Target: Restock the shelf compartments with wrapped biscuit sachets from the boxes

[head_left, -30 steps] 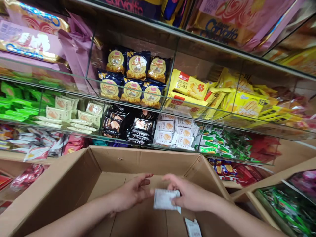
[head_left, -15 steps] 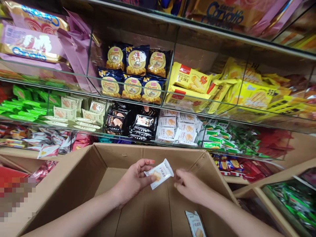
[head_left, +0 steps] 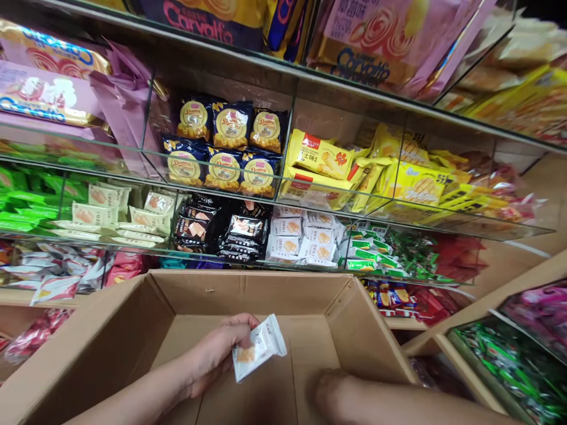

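Note:
My left hand (head_left: 221,348) is closed, thumb on top, on a small white snack packet (head_left: 257,348) with a biscuit picture on its front. It holds the packet tilted above the inside of an open cardboard box (head_left: 248,292). Low in the box, on the right, is my right hand (head_left: 330,392). That hand is blurred and its fingers are hidden, so whether it holds anything does not show. Similar white packets (head_left: 286,236) stand stacked on the shelf behind the box.
Glass-fronted shelves carry navy cookie bags (head_left: 224,168), yellow snack packs (head_left: 321,156), black packets (head_left: 243,230) and cream packets (head_left: 95,212). Purple bags (head_left: 48,88) lie at upper left. A wooden bin holds green-wrapped items (head_left: 509,360) at the right. Glass shelf edges run above the box.
My right hand has moved down into the box, where a loose white packet showed before. My left hand has shifted left and lower, with its packet turned. The whole view has shifted.

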The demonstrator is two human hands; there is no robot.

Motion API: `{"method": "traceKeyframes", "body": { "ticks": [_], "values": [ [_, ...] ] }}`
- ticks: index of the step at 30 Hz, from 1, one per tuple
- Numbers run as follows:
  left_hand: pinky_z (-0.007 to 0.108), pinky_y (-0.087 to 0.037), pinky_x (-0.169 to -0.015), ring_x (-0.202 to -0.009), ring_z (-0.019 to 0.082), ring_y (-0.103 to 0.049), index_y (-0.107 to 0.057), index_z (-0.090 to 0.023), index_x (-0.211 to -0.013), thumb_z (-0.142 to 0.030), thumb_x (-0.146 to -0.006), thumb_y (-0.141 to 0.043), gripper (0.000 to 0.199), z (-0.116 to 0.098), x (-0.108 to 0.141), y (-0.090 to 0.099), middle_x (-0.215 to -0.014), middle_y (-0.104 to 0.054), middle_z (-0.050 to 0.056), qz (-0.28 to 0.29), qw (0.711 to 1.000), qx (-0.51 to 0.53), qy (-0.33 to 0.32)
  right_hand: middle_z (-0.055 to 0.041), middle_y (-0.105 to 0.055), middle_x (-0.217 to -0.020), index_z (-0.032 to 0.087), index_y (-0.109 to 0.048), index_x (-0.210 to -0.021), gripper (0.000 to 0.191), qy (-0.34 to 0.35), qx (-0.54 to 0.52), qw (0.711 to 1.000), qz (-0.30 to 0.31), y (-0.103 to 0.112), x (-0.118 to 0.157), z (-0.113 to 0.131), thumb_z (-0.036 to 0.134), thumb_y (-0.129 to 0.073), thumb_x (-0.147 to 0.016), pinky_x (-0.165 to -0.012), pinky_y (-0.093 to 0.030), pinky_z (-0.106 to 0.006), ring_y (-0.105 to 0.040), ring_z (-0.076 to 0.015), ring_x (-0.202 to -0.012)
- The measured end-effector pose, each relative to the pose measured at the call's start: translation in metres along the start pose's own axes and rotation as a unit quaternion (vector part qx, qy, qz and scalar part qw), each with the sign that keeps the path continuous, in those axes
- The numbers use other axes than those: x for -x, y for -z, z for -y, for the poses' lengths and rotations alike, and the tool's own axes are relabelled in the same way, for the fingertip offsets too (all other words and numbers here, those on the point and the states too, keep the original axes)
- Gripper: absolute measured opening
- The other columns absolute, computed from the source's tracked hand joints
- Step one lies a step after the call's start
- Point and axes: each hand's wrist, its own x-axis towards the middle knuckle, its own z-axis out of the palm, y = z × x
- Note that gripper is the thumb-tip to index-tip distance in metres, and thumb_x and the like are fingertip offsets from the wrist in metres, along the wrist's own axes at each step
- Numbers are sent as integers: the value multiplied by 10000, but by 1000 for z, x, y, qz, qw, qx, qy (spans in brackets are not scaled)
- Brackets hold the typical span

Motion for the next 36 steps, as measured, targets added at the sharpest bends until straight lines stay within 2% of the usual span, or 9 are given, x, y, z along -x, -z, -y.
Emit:
{"method": "traceKeyframes", "body": {
  "ticks": [2,4,8,14,19,22,26,31,36],
  "values": [
    [162,-221,-369,-397,61,-364,-519,-157,-592,-257,-642,-478,119,0,0,-1,-468,-443,-51,-19,999,-40,23,50,-189,-258,209,-272,-255,465,-45,126,990,39,39,8,23,412,-632,-468,-481,-385,-333,-465,-182,-420],
    [172,-176,-355,-341,50,-280,-519,-162,-598,-435,-686,-496,288,-1,0,-3,-411,-390,-65,-14,996,-88,21,22,-499,-485,197,-542,-554,87,16,72,997,-6,80,16,45,246,-606,-521,-480,-382,-260,-508,-151,-521],
    [173,-308,-487,-508,77,-447,-502,-206,-987,-471,-604,-636,484,2,-2,-5,-651,-559,-34,68,994,-86,-17,8,-574,-746,203,-531,-888,207,46,-170,975,-136,129,24,69,240,-511,-685,-536,-375,-212,-512,-114,-635],
    [167,-269,-446,-469,62,-377,-558,-156,-778,-545,-648,-549,410,11,-2,-5,-555,-483,-44,86,986,-144,-5,14,-573,-687,161,-470,-842,274,63,-485,859,-154,131,25,66,297,-624,-661,-592,-391,-227,-515,-95,-613],
    [170,-276,-427,-443,61,-381,-542,-141,-667,-549,-631,-565,410,3,3,-15,-524,-487,-37,99,990,-100,-3,28,-541,-588,143,-484,-673,261,38,-544,812,-208,133,30,69,375,-600,-694,-506,-352,-190,-453,-58,-516],
    [171,-288,-431,-437,61,-388,-537,-141,-676,-547,-626,-572,410,1,2,-21,-539,-498,-30,77,995,-60,-14,18,-561,-657,156,-508,-766,262,53,-578,797,-170,135,31,72,366,-629,-666,-519,-401,-214,-499,-86,-576],
    [168,-257,-423,-436,56,-339,-575,-140,-733,-568,-649,-529,439,2,-1,-16,-543,-464,-32,73,991,-113,-24,-19,-592,-773,147,-513,-816,286,54,-549,819,-157,136,30,68,305,-661,-629,-553,-425,-233,-521,-103,-646],
    [168,-239,-429,-442,70,-303,-589,-202,-957,-517,-644,-572,444,-4,5,0,-498,-404,-57,151,934,-323,-23,20,-587,-688,150,-533,-748,237,48,-395,908,-128,134,30,65,225,-680,-577,-552,-377,-204,-502,-88,-602],
    [189,-337,-577,-598,114,-452,-638,-178,-785,-536,-669,-530,391,3,4,-5,-683,-575,-12,182,943,-279,-25,48,-567,-637,173,-524,-751,268,29,-315,942,-114,125,30,81,201,-691,-543,-486,-330,-184,-475,-82,-557]
  ]
}}
